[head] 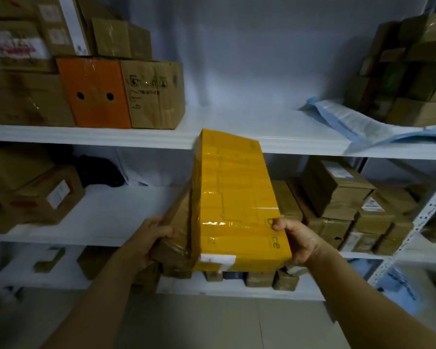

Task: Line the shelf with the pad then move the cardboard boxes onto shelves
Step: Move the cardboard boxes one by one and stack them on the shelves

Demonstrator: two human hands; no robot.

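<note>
Left fingers (158,222) grip brown box (178,220), right fingers (280,224) yellow box (234,192).

The white upper shelf (237,122) carries brown cardboard boxes (156,94) and an orange box (96,94) at its left and a crumpled blue pad (350,124) at its right. The middle shelf (124,212) carries taped boxes (335,190) at both ends.

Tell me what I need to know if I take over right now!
The left hand grips a brown taped cardboard box; the right hand grips the yellow tape-wrapped rectangular box pressed beside it. Both boxes are in the air before the white upper shelf. The rumpled blue-and-white pad lies on that shelf's right part. Done: pad is on the shelf, not flat. Left: set these two boxes down, probably on the shelf's bare middle.
</note>
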